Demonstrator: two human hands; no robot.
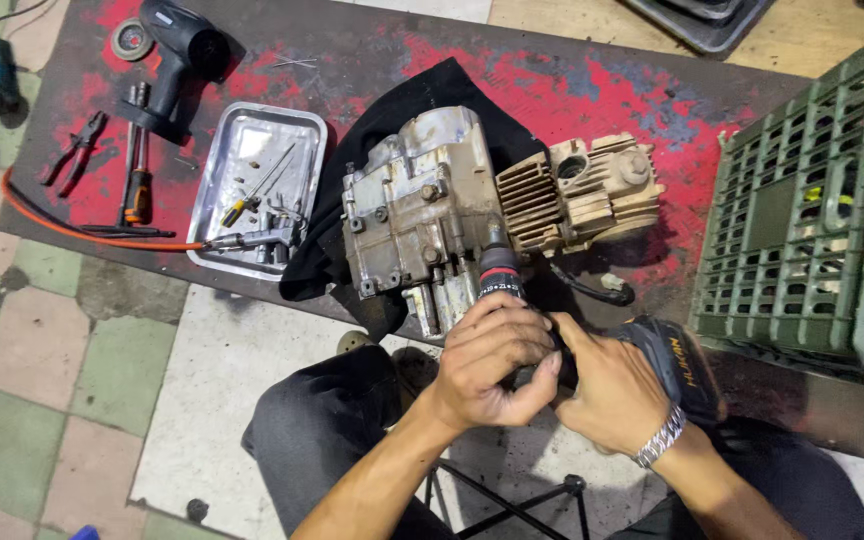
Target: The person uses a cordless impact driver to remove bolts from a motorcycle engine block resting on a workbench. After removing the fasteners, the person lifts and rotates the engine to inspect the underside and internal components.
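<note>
A dirty small engine [432, 205] lies on a black cloth [422, 95] on the red and black workbench [592, 85]. Its finned cylinder [582, 190] points right. Both my hands hold a black cordless power driver [672, 365] at the bench's near edge. My left hand [487, 365] wraps around the driver's front, just behind the chuck [500, 272]. My right hand [607, 390], with a metal wrist bracelet, grips the driver's body. The chuck's tip touches the engine case's lower side.
A metal tray [252, 150] with a screwdriver and small parts sits left of the engine. Further left lie pliers [74, 150], a screwdriver, a black power tool [177, 55] and an orange hose [62, 225]. A green plastic crate [812, 210] stands on the right. My knees are under the bench.
</note>
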